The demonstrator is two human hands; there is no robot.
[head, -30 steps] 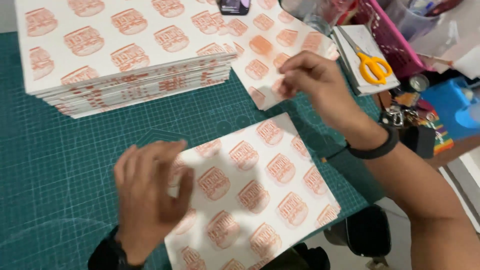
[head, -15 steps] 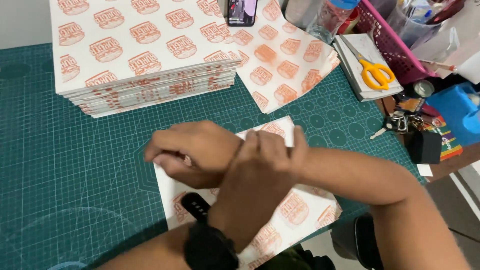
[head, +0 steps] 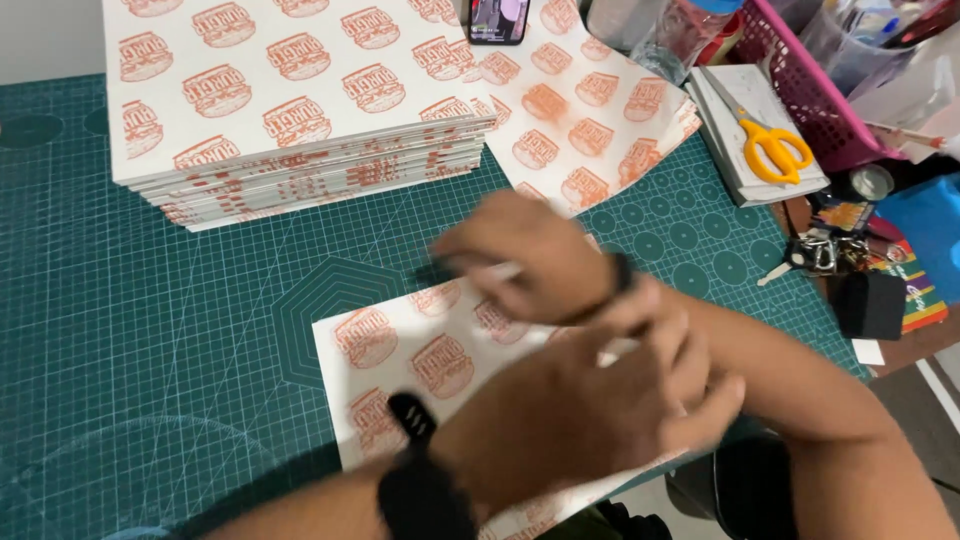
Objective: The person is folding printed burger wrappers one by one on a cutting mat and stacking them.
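A white paper sheet [head: 400, 350] printed with orange burger pictures lies on the green cutting mat [head: 150, 350] in front of me. My arms cross over it. My right hand [head: 520, 260], with a black band on its wrist, reaches left above the sheet's far edge. It is blurred and pinches a white sliver of the paper. My left hand [head: 600, 400], with a black watch on its wrist, reaches right and lies flat on the sheet's right part, fingers spread. The hands hide the sheet's right half.
A thick stack of the same printed sheets [head: 300, 100] sits at the back left, a loose one [head: 580, 110] to its right. A phone [head: 498, 18], yellow-handled scissors [head: 770, 145] on a notepad, a pink basket [head: 800, 90] and keys [head: 815, 255] crowd the right.
My right hand came down from the loose sheet at the back and crossed left over the near sheet. My left hand slid right across the sheet under it.
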